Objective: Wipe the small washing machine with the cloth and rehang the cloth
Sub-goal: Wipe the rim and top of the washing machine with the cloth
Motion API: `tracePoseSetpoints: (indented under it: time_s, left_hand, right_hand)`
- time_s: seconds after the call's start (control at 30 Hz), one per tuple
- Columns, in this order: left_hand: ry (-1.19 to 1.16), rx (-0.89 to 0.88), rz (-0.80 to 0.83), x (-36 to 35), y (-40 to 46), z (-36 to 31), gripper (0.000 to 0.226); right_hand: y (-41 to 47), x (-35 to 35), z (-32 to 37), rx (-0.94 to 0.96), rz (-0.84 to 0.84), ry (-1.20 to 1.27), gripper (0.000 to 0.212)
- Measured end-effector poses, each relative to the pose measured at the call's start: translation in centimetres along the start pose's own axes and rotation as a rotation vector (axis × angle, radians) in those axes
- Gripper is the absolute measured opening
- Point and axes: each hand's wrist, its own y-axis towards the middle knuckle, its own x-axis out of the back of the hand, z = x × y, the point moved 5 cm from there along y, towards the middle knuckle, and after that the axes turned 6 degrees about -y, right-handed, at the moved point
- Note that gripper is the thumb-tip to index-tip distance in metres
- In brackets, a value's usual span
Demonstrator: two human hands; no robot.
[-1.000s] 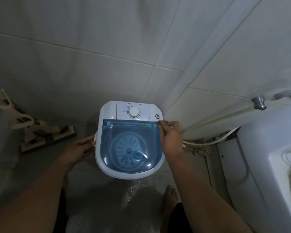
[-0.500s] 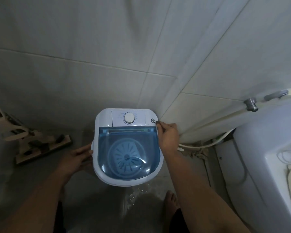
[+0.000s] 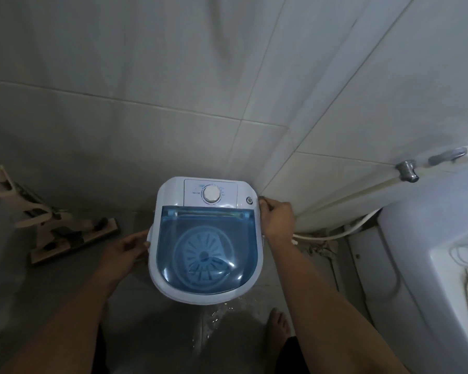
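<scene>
- The small washing machine [image 3: 208,241] sits on the wet floor [image 3: 135,314] in the far corner of a tiled room.
- Its see-through blue lid [image 3: 206,238] is down. Inside the tub I can see only a round ribbed wheel [image 3: 203,255] at the bottom.
- A white knob [image 3: 211,194] sits on the far part of the top.
- The left hand [image 3: 126,251] holds the machine's left side, fingers curled on its edge.
- The right hand [image 3: 277,218] grips the right side near the far corner, fingers bent around the rim.
- A flat mop [image 3: 62,233] lies to the left.
- A white hose [image 3: 335,233] runs along the wall on the right.
- A bare foot [image 3: 278,323] stands near the machine.
</scene>
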Motion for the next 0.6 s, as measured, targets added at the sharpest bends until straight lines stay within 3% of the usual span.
tracePoseSetpoints:
  time_s: [0.13,0.3,0.47,0.6]
  left_hand:
    - [-0.003,0.0,0.016,-0.3,0.0,-0.2,0.031]
    - [-0.005,0.006,0.026,-0.2,0.1,0.1,0.029]
    - [-0.003,0.023,0.044,0.2,0.7,0.5,0.03]
    - [-0.02,0.013,0.044,0.0,0.6,0.4,0.031]
  right_hand:
    - [-0.9,-0.1,0.8,0.056,0.018,-0.039,0.031]
    - [-0.2,0.0,-3.1,-0.124,0.029,-0.117,0.043]
    - [-0.4,1.6,3.9,0.186,-0.004,-0.148,0.029]
    - [0.4,0.0,6.5,0.427,0.099,-0.253,0.028]
